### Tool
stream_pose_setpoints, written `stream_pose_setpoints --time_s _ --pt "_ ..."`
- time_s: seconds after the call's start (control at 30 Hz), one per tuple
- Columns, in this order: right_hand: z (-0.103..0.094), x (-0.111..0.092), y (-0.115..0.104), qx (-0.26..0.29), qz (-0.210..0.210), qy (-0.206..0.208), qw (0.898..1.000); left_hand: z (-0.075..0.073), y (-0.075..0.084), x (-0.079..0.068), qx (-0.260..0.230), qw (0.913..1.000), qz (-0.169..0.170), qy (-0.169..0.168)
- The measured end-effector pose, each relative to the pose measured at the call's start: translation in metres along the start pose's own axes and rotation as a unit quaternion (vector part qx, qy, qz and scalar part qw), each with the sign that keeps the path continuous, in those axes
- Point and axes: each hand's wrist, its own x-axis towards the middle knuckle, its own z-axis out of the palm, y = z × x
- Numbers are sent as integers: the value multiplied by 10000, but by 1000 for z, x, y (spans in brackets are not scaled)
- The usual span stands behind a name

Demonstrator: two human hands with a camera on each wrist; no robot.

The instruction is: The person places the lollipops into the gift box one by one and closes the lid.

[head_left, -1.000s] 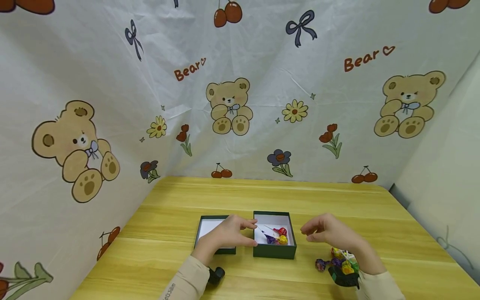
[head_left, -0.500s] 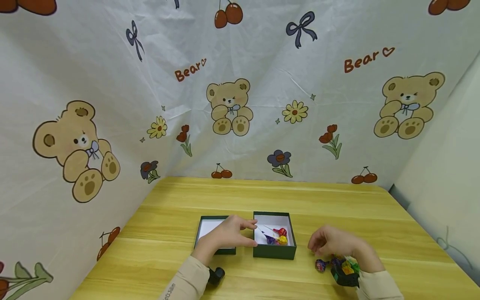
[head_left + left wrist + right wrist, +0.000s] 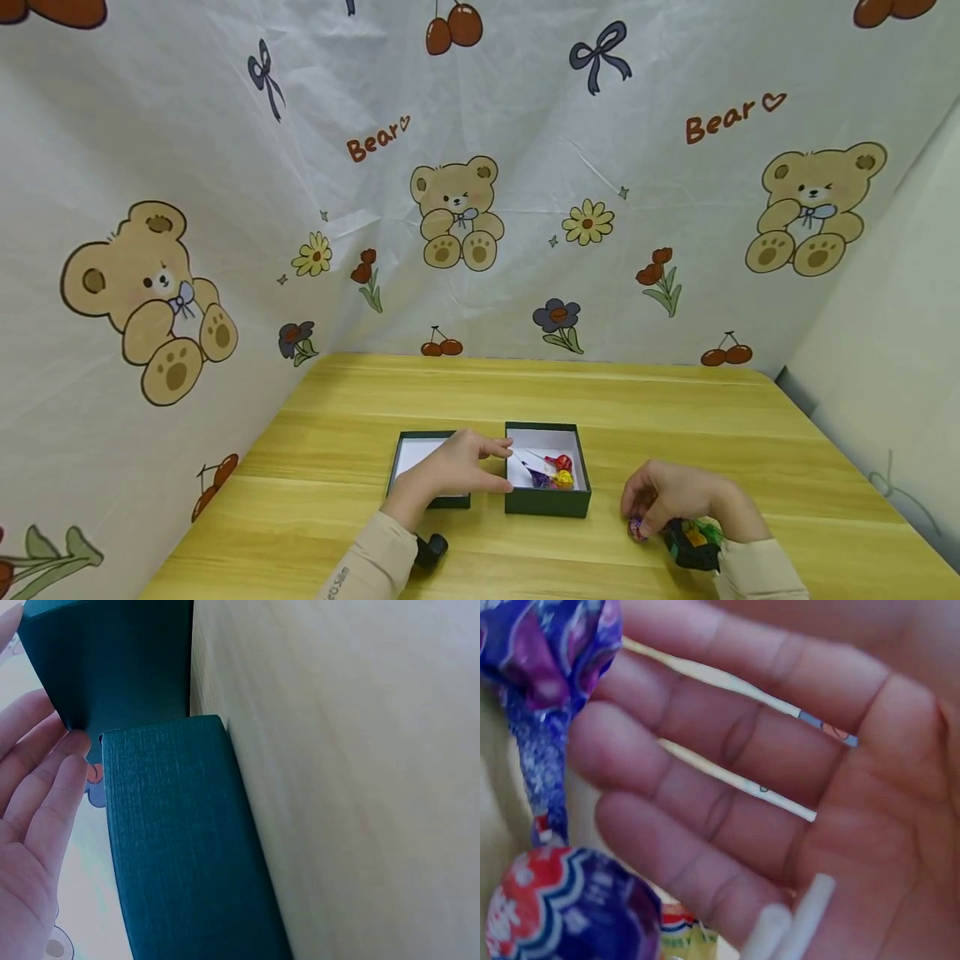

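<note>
My left hand (image 3: 461,467) holds its fingers out straight at the left wall of a dark green box (image 3: 547,502) with a white inside. In the left wrist view, fingertips (image 3: 71,769) touch that box's green side. Red, yellow and purple lollipops (image 3: 562,479) lie inside it. Over at the right, my right hand (image 3: 678,496) reaches down to the table, thumb and fingers around a purple-wrapped lollipop (image 3: 636,530). The right wrist view shows its purple wrapper (image 3: 547,652) by the fingertips; the thumb is hidden there. Another blue-and-red lollipop (image 3: 577,907) sits close by.
Left of the box lies its shallow green lid (image 3: 420,450), white inside, partly behind my left hand. More lollipops (image 3: 708,531), one green, lie under my right wrist, mostly hidden. A bear-print cloth (image 3: 510,317) hangs behind the wooden table (image 3: 360,392).
My right hand has come down and toward me, from beside the box to the purple lollipop, and its fingers have closed around it. My left hand has stayed at the box.
</note>
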Motion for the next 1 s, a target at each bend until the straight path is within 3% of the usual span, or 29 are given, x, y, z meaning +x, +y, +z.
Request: stream_pose_setpoints --time_s 0.17,0.43,0.7,1.0 --pt "2 2 -1 -150 233 -4 9996 0 0 -1 -36 10000 -47 24" --pt "3 3 -1 -124 122 12 9998 0 1 0 -59 10000 -37 38" --pt "4 5 -6 -436 -43 482 9979 0 0 0 -23 10000 51 1" --pt "8 8 -8 -485 114 301 9983 0 0 -1 1 10000 36 -10"
